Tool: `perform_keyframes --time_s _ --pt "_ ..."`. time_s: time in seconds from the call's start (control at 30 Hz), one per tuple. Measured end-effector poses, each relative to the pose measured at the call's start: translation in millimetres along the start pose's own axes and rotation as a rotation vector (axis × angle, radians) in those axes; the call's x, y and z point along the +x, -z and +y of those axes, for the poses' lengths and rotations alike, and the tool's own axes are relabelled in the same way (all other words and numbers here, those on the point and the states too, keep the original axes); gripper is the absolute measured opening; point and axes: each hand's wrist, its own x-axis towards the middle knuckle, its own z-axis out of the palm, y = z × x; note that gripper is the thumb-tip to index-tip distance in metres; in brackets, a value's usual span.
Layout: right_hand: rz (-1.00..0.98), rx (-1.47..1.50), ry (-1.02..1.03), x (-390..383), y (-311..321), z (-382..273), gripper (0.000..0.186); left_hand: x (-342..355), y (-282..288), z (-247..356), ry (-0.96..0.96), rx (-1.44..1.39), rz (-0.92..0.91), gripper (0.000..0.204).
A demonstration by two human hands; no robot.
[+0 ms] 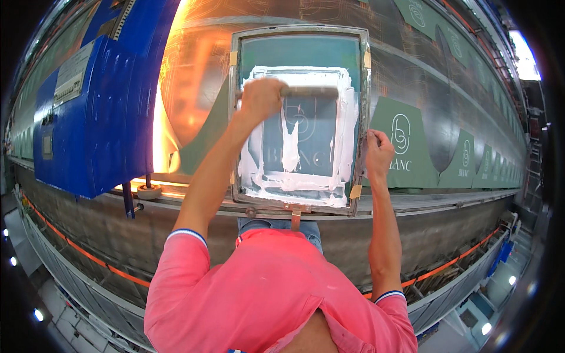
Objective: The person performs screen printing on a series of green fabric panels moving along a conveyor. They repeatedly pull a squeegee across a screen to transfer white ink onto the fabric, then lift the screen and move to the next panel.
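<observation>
A metal-framed printing screen (pixel 298 34) lies flat on a long table, its teal mesh smeared with thick white ink (pixel 347 117) around a rectangular design. My left hand (pixel 261 97) is closed on the wooden handle of a squeegee (pixel 311 92) that rests across the upper part of the mesh. My right hand (pixel 378 154) grips the frame's right edge, about halfway down. Both arms reach forward from my pink shirt.
Green fabric pieces (pixel 406 147) with white printed emblems lie in a row along the table to the right. A blue machine housing (pixel 94 106) stands at left beside a bright orange glow (pixel 176 88). A roll of tape (pixel 148 191) sits on the table's front rail.
</observation>
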Motion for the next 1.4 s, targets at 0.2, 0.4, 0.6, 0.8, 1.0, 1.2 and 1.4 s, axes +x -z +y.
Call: perform_keyframes --time_s 0.2,0.4,0.6,0.8,1.0,1.2,1.4 --pt "-0.024 0.041 0.052 4 5 -8 0.023 -203 -65 52 -0.058 -0.045 0.292 0.036" --pt "0.081 -0.096 0.202 4 10 -11 0.027 -253 -52 83 -0.086 -0.037 0.218 0.044" --pt "0.134 -0.088 0.084 -21 95 16 0.031 -215 -10 95 0.211 -0.465 -0.002 0.051" --pt "0.328 -0.087 -0.073 -102 187 14 0.029 -174 -18 77 0.401 -1.057 0.106 0.067" --pt "0.502 0.165 -0.203 -181 166 7 0.025 -152 5 30 0.523 -1.582 -0.344 0.076" --pt "0.798 0.178 0.01 -250 176 -16 0.014 -179 132 63 -0.054 -1.126 -0.056 0.087" --pt "0.494 0.616 0.038 -280 9 -129 0.014 -356 203 -95 0.269 -1.429 0.123 0.06"
